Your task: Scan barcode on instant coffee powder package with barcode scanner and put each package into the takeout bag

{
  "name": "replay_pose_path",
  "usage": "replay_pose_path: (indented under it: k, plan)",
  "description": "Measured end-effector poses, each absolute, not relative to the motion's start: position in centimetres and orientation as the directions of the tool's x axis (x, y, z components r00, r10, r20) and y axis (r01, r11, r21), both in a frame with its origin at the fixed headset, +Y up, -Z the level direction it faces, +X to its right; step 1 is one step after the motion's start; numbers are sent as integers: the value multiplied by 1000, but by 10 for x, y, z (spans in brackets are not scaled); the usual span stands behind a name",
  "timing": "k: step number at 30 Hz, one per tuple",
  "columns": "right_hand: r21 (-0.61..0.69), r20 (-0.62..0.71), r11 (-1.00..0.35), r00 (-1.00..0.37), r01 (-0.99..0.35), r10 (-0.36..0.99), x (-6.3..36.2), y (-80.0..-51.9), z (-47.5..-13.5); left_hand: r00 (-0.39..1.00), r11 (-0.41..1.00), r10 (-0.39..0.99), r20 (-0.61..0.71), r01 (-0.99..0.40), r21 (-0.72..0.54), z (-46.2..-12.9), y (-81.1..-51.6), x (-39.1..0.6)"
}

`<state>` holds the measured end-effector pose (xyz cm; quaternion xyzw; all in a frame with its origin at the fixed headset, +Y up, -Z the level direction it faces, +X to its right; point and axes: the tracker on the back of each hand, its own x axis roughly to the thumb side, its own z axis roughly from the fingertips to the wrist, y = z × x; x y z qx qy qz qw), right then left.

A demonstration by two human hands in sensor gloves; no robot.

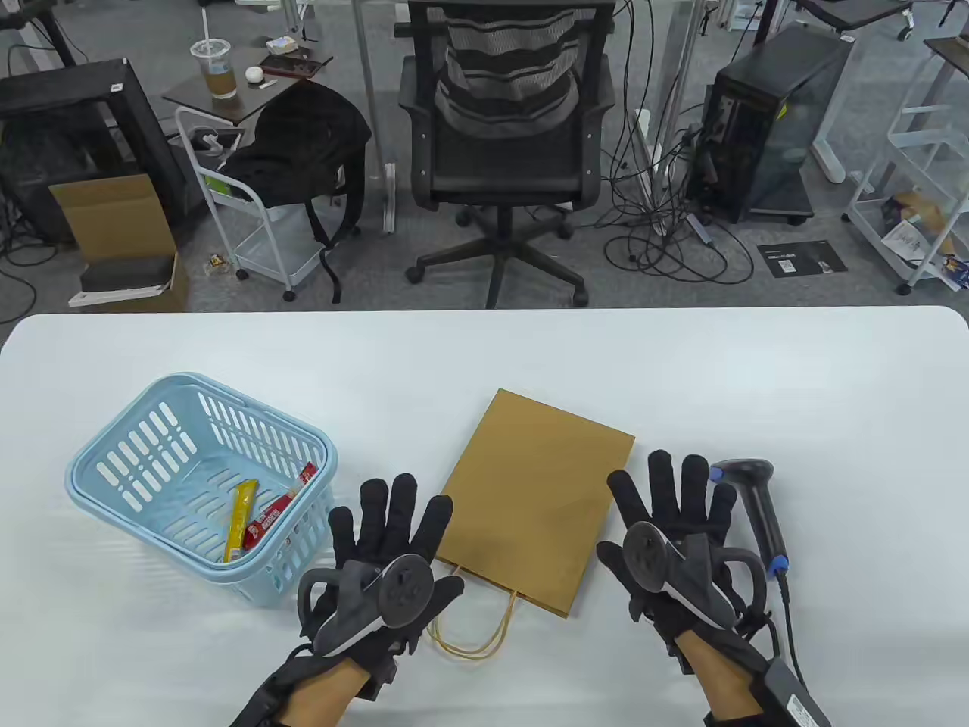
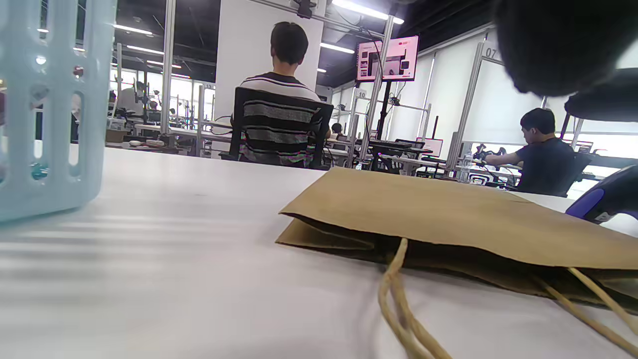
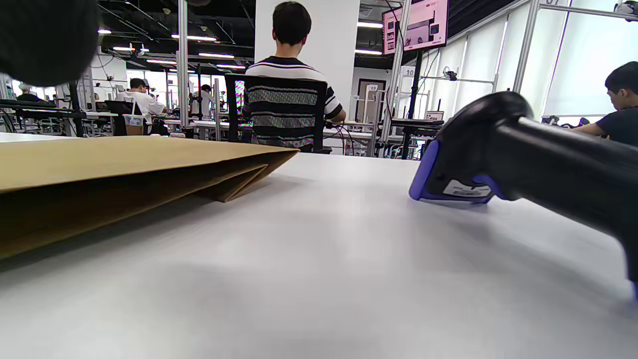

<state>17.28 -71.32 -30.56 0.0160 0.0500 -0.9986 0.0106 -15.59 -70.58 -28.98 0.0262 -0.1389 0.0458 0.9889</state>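
A flat brown paper takeout bag [image 1: 536, 500] [image 2: 448, 219] [image 3: 114, 164] lies on the white table, its mouth and cord handles [image 1: 473, 632] toward me. Left of it stands a light blue basket [image 1: 136, 454] [image 2: 45, 109] holding a yellow coffee stick [image 1: 240, 519] and red sachets [image 1: 281, 506]. A black barcode scanner [image 1: 757, 507] [image 3: 523, 154] [image 2: 600, 199] lies right of the bag. My left hand [image 1: 390, 522] rests flat, fingers spread, between basket and bag, holding nothing. My right hand [image 1: 674, 492] lies flat with spread fingers between bag and scanner, empty.
The scanner's cable [image 1: 787, 628] runs back along my right wrist. Beyond the table's far edge [image 1: 484, 312] stand an office chair [image 1: 507, 136], a white cart, boxes and a computer tower. Bare tabletop stretches behind the bag and to the far right.
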Motion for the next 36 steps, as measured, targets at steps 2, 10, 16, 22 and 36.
replay_pose_path:
  k: [2, 10, 16, 22, 36]
  plan:
    - [-102, -32, -995, -999, 8, -5, 174, -713, -306, 954, 994, 88, 286, -102, 31, -290, -706, -155]
    - [-47, -19, -999, -1000, -23, 24, 176, -718, -309, 943, 992, 127, 309, -121, -38, -291, -711, -153]
    - [12, -34, -1000, -999, -19, 19, 178, -728, -315, 930, 988, 157, 334, -145, -59, -291, -713, -151]
    - [88, -68, -996, -998, -5, -1, 183, -738, -321, 909, 979, 195, 367, -154, -136, -292, -718, -148]
    - [200, -66, -979, -996, 39, -53, 179, -755, -329, 914, 982, 188, 358, -163, -99, -290, -713, -151]
